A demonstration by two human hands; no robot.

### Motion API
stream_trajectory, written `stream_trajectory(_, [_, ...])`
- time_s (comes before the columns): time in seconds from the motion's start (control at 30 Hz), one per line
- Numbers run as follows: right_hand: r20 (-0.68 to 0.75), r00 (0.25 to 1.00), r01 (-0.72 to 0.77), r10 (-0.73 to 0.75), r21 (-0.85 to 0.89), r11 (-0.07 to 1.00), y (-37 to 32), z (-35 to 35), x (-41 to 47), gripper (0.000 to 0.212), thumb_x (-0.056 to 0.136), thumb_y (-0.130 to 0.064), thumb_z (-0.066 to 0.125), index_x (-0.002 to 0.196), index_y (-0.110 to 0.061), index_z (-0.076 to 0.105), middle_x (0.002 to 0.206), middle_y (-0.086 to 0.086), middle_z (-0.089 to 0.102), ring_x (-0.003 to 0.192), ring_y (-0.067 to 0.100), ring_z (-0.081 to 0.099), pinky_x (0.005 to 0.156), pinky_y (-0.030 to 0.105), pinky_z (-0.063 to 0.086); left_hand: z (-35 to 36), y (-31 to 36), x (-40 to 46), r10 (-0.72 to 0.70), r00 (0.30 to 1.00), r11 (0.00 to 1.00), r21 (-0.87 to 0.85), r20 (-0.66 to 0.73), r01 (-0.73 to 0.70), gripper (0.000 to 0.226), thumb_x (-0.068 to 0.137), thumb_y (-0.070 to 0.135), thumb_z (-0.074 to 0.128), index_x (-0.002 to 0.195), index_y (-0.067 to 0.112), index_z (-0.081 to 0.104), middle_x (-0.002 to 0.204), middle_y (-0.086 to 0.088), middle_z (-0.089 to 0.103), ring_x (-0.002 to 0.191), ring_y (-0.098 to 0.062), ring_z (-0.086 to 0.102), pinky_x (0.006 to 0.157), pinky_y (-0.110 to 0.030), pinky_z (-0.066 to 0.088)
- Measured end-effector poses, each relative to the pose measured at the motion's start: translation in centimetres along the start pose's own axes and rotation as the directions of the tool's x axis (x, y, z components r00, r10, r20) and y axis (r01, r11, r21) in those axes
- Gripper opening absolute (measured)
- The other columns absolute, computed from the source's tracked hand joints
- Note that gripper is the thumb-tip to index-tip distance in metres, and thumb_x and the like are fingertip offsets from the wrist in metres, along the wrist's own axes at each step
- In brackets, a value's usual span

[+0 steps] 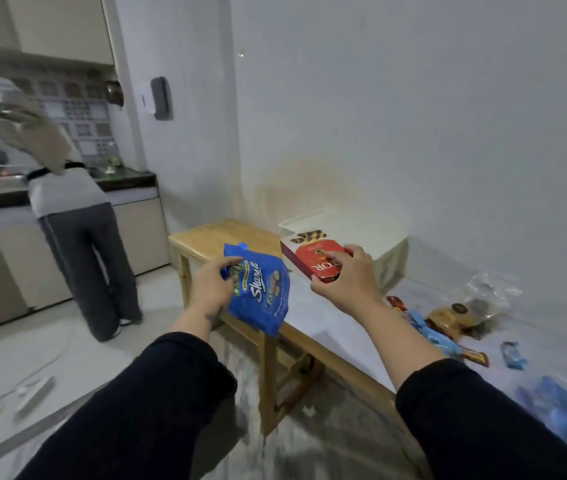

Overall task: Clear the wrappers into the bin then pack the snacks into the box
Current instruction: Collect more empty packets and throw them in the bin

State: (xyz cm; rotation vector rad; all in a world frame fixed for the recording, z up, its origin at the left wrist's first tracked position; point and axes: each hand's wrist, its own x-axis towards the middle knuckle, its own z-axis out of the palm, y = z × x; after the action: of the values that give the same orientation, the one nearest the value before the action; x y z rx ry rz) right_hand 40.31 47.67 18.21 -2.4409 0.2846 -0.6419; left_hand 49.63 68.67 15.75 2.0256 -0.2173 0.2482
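Blue plastic snack bag point(261, 292), printed with white lettering, hangs off the near left edge of the desk point(206, 237), held in the air by the left hand point(211, 289). Left grip: thumb and fingers pinch the bag near its top corner; the rest of the bag droops below the desk edge.

Right hand point(344, 275) is over the red snack box point(313, 263), which lies flat on the desk toward the far edge. Right grip: fingers curled over the box's right end, thumb at its near corner, so the hand holds the box. Whether the box is lifted or resting cannot be told.

A white container point(361, 233) stands just behind the red box, against the wall at the far end of the desk; whether the two touch cannot be told.

Loose wrappers and small snack packets point(448, 327) lie scattered along the right side of the desk, among them a clear crumpled bag point(490, 292) and a small blue packet point(513, 355) set apart nearer the right edge. Another blue item point(559, 407) sits at the near right corner, blurred.

Both forearms wear dark sleeves point(157, 393). A second person point(67, 209) stands at a kitchen counter beyond the desk's left end, back turned.
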Motion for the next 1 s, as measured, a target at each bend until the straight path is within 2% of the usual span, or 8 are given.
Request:
stream_trajectory(0.13, [0.165, 0.986, 0.000, -0.008, 0.045, 0.999, -2.2, 8.1, 1.4, 0.064, 0.075, -0.037, 0.072, 0.132, -0.019, 0.050, 0.140, 0.005, 0.035, 0.130, 0.021, 0.031, 0.106, 0.034, 0.036, -2.9, -7.5, 1.9, -0.154, 0.988, 0.988, -0.008, -0.026, 0.154, 0.035, 0.088, 0.004, 0.060, 0.107, 0.031, 0.068, 0.117, -0.002, 0.066, 0.105, -0.020, 0.063, 0.091, -0.038, 0.054])
stream_trajectory(0.23, [0.293, 0.956, 0.008, -0.022, 0.049, 0.999, -2.7, 13.9, 2.7, 0.064, 0.076, -0.038, 0.070, 0.133, -0.019, 0.050, 0.143, 0.005, 0.034, 0.133, 0.022, 0.028, 0.111, 0.037, 0.034, -3.9, -12.3, 2.9, -0.243, 0.968, 0.970, -0.002, -0.068, 0.244, 0.034, 0.089, 0.003, 0.059, 0.113, 0.025, 0.068, 0.115, -0.001, 0.065, 0.104, -0.019, 0.062, 0.090, -0.035, 0.054])
stream_trajectory(0.37, [0.425, 0.904, 0.034, -0.043, 0.027, 0.999, -2.9, 21.2, 5.7, 0.064, 0.076, -0.038, 0.069, 0.134, -0.018, 0.050, 0.142, 0.007, 0.035, 0.133, 0.023, 0.029, 0.109, 0.035, 0.033, -4.1, -18.3, 5.1, -0.347, 0.930, 0.936, 0.008, -0.118, 0.351, 0.033, 0.088, 0.002, 0.060, 0.114, 0.022, 0.068, 0.117, -0.004, 0.067, 0.105, -0.021, 0.063, 0.089, -0.032, 0.053])
stream_trajectory(0.43, [0.491, 0.870, 0.044, -0.049, 0.022, 0.999, -3.1, 24.9, 7.6, 0.066, 0.074, -0.040, 0.070, 0.134, -0.018, 0.051, 0.142, 0.007, 0.035, 0.133, 0.024, 0.030, 0.109, 0.036, 0.035, -4.1, -21.2, 6.3, -0.402, 0.903, 0.914, -0.010, -0.150, 0.405, 0.033, 0.088, 0.002, 0.059, 0.114, 0.020, 0.068, 0.118, -0.004, 0.067, 0.107, -0.019, 0.062, 0.088, -0.028, 0.051])
stream_trajectory(0.6, [0.667, 0.743, 0.099, -0.059, -0.023, 0.995, -2.7, 32.9, 11.2, 0.067, 0.076, -0.042, 0.068, 0.136, -0.021, 0.048, 0.145, 0.005, 0.033, 0.134, 0.022, 0.029, 0.109, 0.036, 0.032, -3.5, -26.9, 7.9, -0.552, 0.811, 0.831, -0.043, -0.196, 0.555, 0.031, 0.089, 0.003, 0.058, 0.114, 0.020, 0.068, 0.120, -0.003, 0.064, 0.109, -0.020, 0.061, 0.091, -0.032, 0.052])
stream_trajectory(0.8, [0.786, 0.616, 0.068, 0.056, -0.123, 0.990, -1.3, 42.0, 13.1, 0.064, 0.077, -0.042, 0.066, 0.134, -0.019, 0.052, 0.139, 0.008, 0.039, 0.131, 0.026, 0.031, 0.109, 0.036, 0.032, -2.7, -34.7, 8.9, -0.689, 0.708, 0.719, -0.026, -0.153, 0.695, 0.031, 0.089, 0.001, 0.058, 0.115, 0.015, 0.067, 0.119, -0.007, 0.066, 0.110, -0.024, 0.062, 0.096, -0.039, 0.051])
stream_trajectory(1.0, [0.833, 0.505, 0.041, 0.226, -0.285, 0.958, 0.9, 51.2, 14.3, 0.060, 0.077, -0.048, 0.062, 0.130, -0.021, 0.055, 0.129, 0.012, 0.045, 0.124, 0.030, 0.038, 0.107, 0.039, 0.036, -1.6, -43.2, 13.0, -0.778, 0.624, 0.625, 0.011, -0.072, 0.780, 0.033, 0.089, -0.001, 0.055, 0.118, 0.008, 0.065, 0.122, -0.012, 0.065, 0.111, -0.028, 0.061, 0.096, -0.037, 0.050])
